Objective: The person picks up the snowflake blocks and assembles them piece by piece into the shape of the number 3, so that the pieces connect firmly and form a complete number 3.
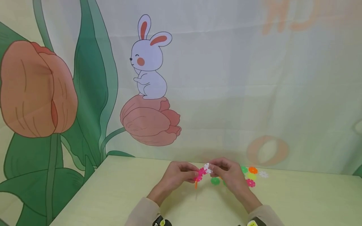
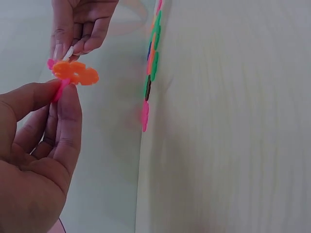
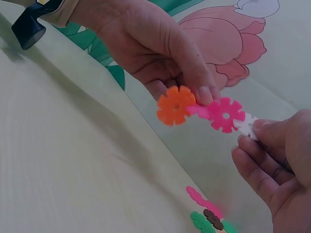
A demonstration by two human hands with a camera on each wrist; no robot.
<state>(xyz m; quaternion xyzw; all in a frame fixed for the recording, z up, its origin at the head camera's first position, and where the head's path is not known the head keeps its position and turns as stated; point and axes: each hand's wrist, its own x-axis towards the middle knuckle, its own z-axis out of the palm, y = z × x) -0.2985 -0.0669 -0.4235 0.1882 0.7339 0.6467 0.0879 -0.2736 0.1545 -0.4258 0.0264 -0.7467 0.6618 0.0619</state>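
Above the table, my two hands hold a short chain of notched plastic snowflake discs between them. My left hand point(image 1: 177, 173) pinches a pink disc between thumb and fingers, beside a second pink snowflake disc point(image 3: 226, 115). An orange snowflake disc point(image 3: 175, 106) sticks out at the left end of the chain, edge-on and pointing down in the head view. At the other end, my right hand point(image 1: 228, 173) pinches a white snowflake disc point(image 1: 207, 168) that meets the pink one; its fingertips hide part of the white disc.
Loose discs lie on the table point(image 1: 113, 191) behind and right of my right hand, among them a green disc point(image 1: 215, 181), an orange disc point(image 1: 253, 170), a pink disc point(image 1: 250, 183) and a white disc point(image 1: 263, 174). A printed cloth backdrop point(image 1: 212, 94) rises at the table's far edge.
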